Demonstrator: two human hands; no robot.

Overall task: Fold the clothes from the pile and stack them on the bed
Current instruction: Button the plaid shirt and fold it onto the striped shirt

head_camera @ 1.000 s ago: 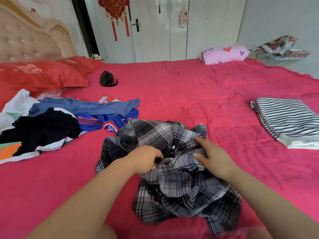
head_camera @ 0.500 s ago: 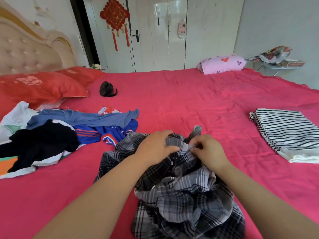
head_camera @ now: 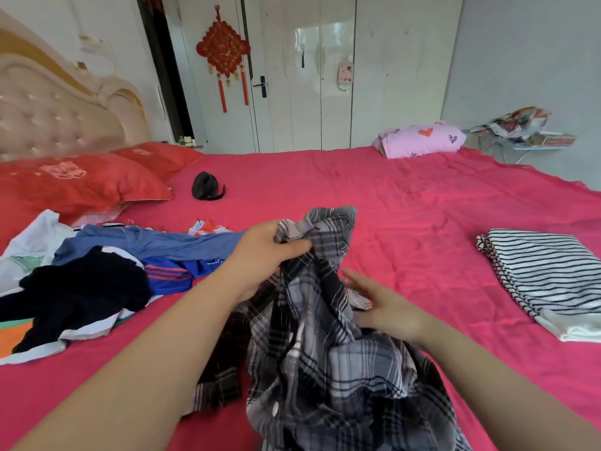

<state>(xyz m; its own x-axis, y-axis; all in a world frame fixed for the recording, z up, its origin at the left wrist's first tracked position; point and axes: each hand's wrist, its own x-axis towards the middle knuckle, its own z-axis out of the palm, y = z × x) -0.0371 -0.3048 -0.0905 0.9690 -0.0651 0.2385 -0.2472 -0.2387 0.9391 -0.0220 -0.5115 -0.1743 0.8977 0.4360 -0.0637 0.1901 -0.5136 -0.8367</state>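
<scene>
Crumpled black, grey and white plaid shirt (head_camera: 325,369) lifted at its top by the left hand (head_camera: 265,252), at the centre of the frame

The left hand's fingers curl round a bunched upper edge of the shirt and hold it above the pink-red bed (head_camera: 406,196). The rest of the cloth hangs down and heaps at lower centre, between the two forearms. The right hand (head_camera: 387,307) sits lower and just right of the hanging cloth, fingers nearly straight and laid against the fabric, not curled round it. At the left edge lies the loose pile of unfolded clothes (head_camera: 97,271) in blue, black, white and orange. At the right edge, well apart from both hands, lies a folded black-and-white striped garment (head_camera: 546,275).
</scene>
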